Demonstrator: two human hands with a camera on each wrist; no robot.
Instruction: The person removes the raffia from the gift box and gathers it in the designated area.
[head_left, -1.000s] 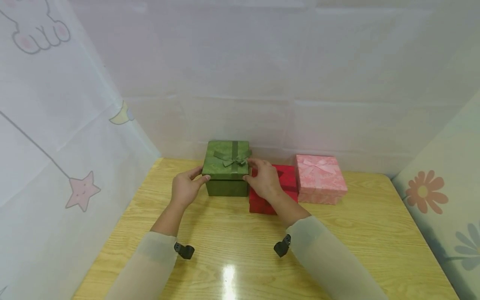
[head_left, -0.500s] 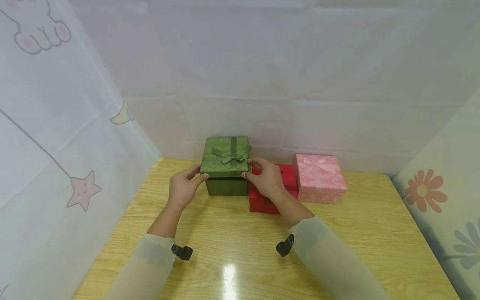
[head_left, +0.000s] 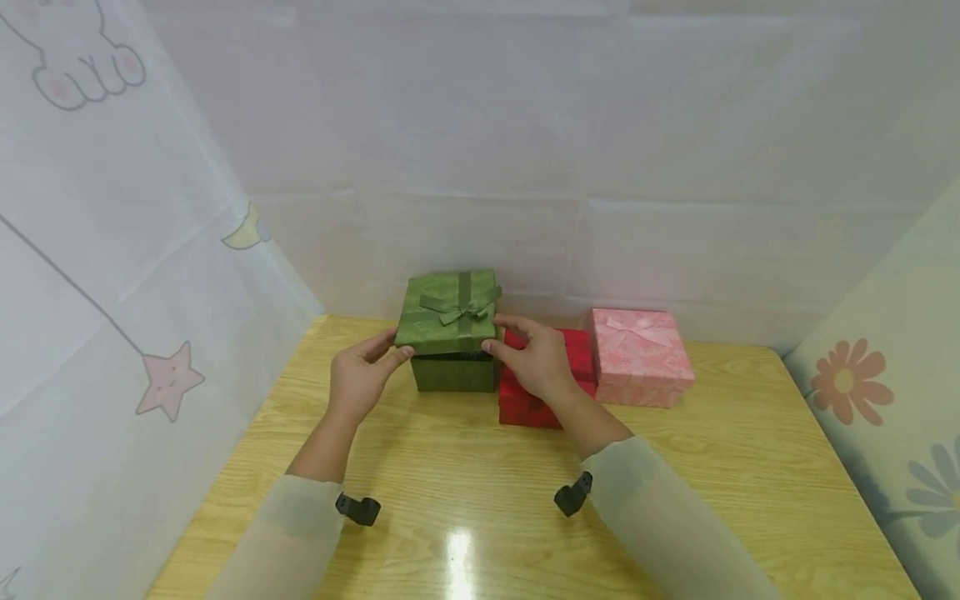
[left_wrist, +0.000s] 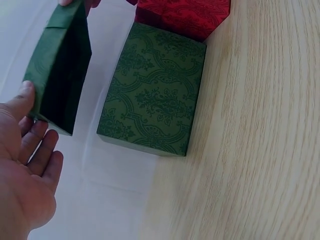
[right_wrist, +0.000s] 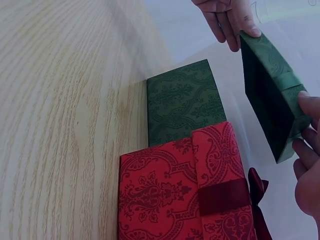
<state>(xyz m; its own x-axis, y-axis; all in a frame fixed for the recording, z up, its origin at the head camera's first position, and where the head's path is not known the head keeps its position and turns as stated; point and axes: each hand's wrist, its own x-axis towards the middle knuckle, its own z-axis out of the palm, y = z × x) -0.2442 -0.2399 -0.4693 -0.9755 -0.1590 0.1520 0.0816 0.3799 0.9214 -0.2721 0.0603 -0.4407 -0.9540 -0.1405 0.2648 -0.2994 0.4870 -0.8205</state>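
Note:
A green gift box lid [head_left: 438, 333] with a ribbon bow is raised off the green patterned box base [head_left: 454, 374]. My left hand [head_left: 358, 382] pinches the lid's left front corner between thumb and fingers. At its right side, my right hand [head_left: 542, 360] grips the same lid. Both wrist views show a gap between the lid [left_wrist: 44, 62] and the base [left_wrist: 155, 92], and the lid's dark hollow underside. What lies inside the base is hidden.
Close to the base's right side stands a red gift box [head_left: 525, 410], partly behind my right hand. A pink gift box [head_left: 642, 354] with a bow sits further right. Everything rests on a wooden table [head_left: 450, 483], with printed curtains [head_left: 465, 150] behind and beside it.
The lid has risen off the base and shifted slightly left, tilting a little, with both hands holding it. A dark gap has opened under its front edge. The red and pink boxes stay put.

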